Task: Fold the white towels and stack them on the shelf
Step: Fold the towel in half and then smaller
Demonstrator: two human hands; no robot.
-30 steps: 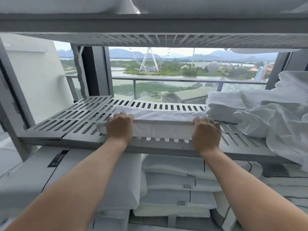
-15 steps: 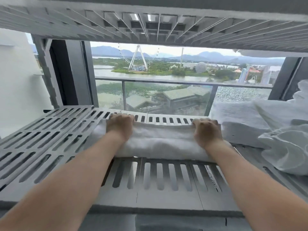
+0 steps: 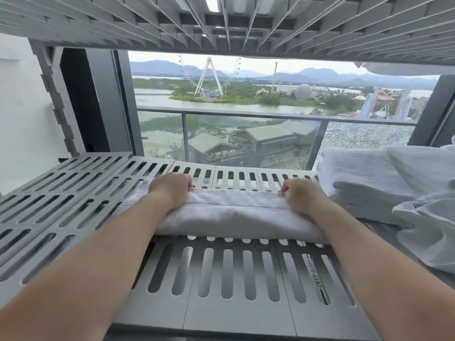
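Grey slatted shelf (image 3: 243, 316), window (image 3: 246, 134) behind, left hand (image 3: 171, 190), right hand (image 3: 301, 194), each grip curled round white towel (image 3: 234, 215)

A daylit window (image 3: 270, 70) overlooks a Ferris wheel (image 3: 209, 75).

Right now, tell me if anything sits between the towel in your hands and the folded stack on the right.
Nothing visible does. The left hand and right hand grip the folded towel on the shelf, right beside the folded stack. The crumpled cloth lies further right, against the stack's front.
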